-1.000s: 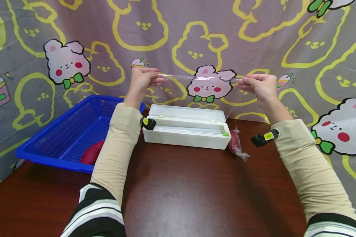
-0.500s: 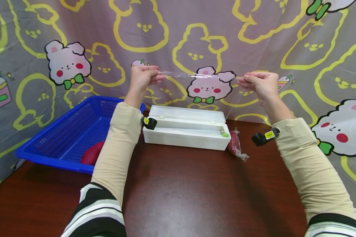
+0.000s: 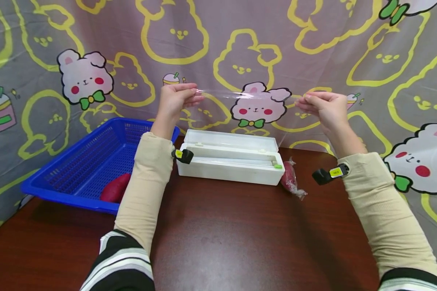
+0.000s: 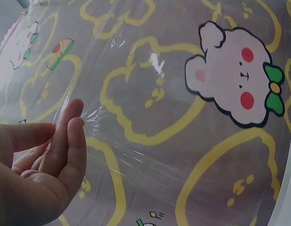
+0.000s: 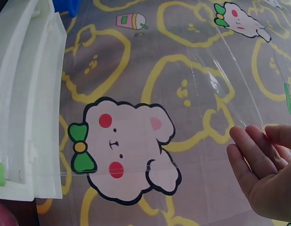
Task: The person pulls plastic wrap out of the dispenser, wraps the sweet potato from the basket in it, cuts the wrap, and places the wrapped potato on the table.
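Note:
A sheet of clear plastic wrap [image 3: 240, 95] is stretched between the two hands, high above the table. My left hand [image 3: 175, 101] pinches its left corner between thumb and fingers; in the left wrist view creases fan out from the fingertips. At the other corner my right hand [image 3: 324, 106] pinches the film the same way. Below them stands a white wrap dispenser box [image 3: 229, 171] with its lid [image 3: 233, 139] raised and a green slider [image 3: 278, 166] at its right end. The film's lower edge is too transparent to follow fully in the head view.
On the left sits a blue plastic basket [image 3: 69, 204] holding a red-skinned sweet potato [image 3: 114, 189]. A plastic-wrapped red sweet potato [image 3: 288, 178] lies against the box's right end. A patterned cloth [image 3: 247, 48] hangs behind the brown table [image 3: 233, 234].
The right hand has shifted slightly to the right and a little lower, with the wrap still held taut. The left hand has barely moved.

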